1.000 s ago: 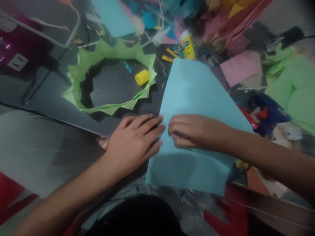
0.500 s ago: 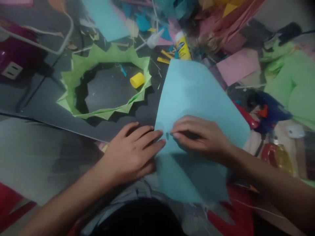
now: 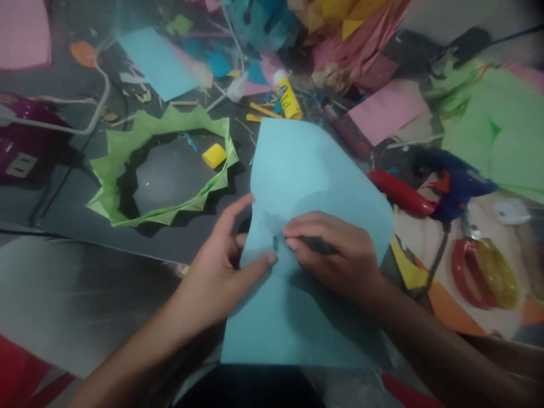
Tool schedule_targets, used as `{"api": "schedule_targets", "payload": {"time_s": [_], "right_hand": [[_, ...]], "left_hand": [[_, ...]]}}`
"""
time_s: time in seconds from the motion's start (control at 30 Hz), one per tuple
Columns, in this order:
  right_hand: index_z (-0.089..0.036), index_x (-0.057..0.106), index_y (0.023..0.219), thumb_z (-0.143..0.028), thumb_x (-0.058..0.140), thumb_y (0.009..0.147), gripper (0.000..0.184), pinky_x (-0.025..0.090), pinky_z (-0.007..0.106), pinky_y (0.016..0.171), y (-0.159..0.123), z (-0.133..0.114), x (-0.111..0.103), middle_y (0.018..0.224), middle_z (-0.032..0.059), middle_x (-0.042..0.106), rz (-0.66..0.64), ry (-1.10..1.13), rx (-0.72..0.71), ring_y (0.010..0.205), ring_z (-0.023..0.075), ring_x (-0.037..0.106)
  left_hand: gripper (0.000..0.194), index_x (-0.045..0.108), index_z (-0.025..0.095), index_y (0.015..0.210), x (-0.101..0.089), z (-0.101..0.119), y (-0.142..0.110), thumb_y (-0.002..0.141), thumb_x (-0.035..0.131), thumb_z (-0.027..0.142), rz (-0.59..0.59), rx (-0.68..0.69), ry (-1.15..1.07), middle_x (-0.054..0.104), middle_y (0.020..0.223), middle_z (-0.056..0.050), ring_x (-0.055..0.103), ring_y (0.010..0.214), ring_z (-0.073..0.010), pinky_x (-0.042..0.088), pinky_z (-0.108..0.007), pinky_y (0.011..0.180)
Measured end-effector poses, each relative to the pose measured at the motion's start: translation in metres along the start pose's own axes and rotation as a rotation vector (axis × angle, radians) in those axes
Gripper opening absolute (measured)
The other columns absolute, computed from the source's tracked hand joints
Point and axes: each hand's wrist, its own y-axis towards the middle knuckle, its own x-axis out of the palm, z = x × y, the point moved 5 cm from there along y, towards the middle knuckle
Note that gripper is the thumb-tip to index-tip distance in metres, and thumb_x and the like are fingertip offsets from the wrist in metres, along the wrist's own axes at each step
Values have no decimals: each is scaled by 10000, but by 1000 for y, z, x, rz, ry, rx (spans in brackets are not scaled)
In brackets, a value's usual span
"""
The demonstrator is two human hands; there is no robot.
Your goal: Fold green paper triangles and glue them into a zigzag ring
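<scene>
A light blue sheet of paper (image 3: pixel 318 175) lies in front of me, its near part reaching over the table edge toward my lap. My left hand (image 3: pixel 227 266) holds the sheet's left edge, with the thumb on top and other fingers partly hidden beneath it. Over the middle of the sheet, my right hand (image 3: pixel 331 249) is closed in a pinch, thumb against forefinger. Whatever sits in that pinch, if anything, is too small to make out. A small dark spot shows on the paper between the two hands.
A green zigzag paper ring (image 3: pixel 165 218) stands at the left, with a yellow cap (image 3: pixel 215 155) inside it. Behind the sheet lie a glue stick (image 3: pixel 288 95) and paper scraps. Scissors (image 3: pixel 471 277) and a blue-and-red tool (image 3: pixel 459 184) are at the right. A purple object (image 3: pixel 25 141) stands far left.
My left hand has gone from lying flat at the sheet's edge to gripping it, thumb on top. The sheet has shifted left and toward me. My right hand stays pinched.
</scene>
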Motion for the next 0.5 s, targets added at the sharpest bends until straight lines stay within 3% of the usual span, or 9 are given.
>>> {"api": "schedule_targets", "payload": {"time_s": [0.2, 0.5], "right_hand": [[-206, 644, 845, -210, 556, 830, 90, 540, 247, 692, -5, -12, -1, 876, 24, 715, -77, -134, -22, 807, 135, 670], [-200, 647, 876, -206, 562, 834, 95, 535, 208, 707, -4, -27, -5, 900, 2, 730, -103, -314, -70, 814, 118, 682]], "left_hand": [[775, 341, 219, 1344, -4, 2, 1, 680, 739, 192, 70, 67, -102, 681, 698, 17, 609, 537, -100, 502, -190, 516], [727, 378, 226, 1318, -5, 2, 0, 689, 738, 178, 73, 99, -136, 677, 668, 27, 618, 537, -103, 510, -188, 517]]}}
